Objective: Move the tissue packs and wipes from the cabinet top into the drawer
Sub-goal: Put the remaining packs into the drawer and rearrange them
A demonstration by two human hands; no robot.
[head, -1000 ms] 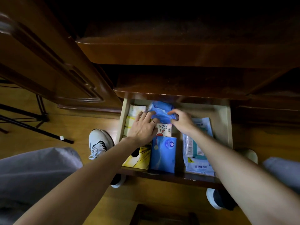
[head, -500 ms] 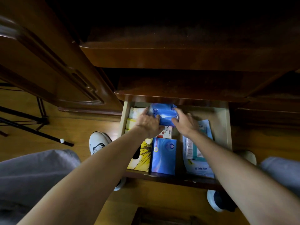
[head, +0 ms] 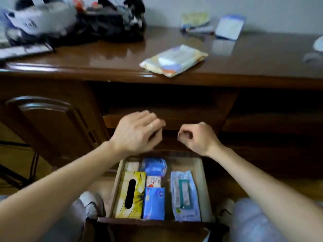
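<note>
Both hands have come up out of the drawer (head: pixel 203 180), leaving the blue tissue pack (head: pixel 154 166) at its back, behind the small red-and-white pack (head: pixel 153 181). Left hand (head: pixel 138 133) hovers above the drawer, fingers loosely curled, grip holding nothing. Right hand (head: pixel 199 137) beside it, fingers curled in, grip narrow and holding nothing. Up on the bench (head: pixel 104 56), a yellow wipes pack (head: pixel 173 60) lies flat near the front edge, with another pack (head: pixel 229 27) by the wall
</note>
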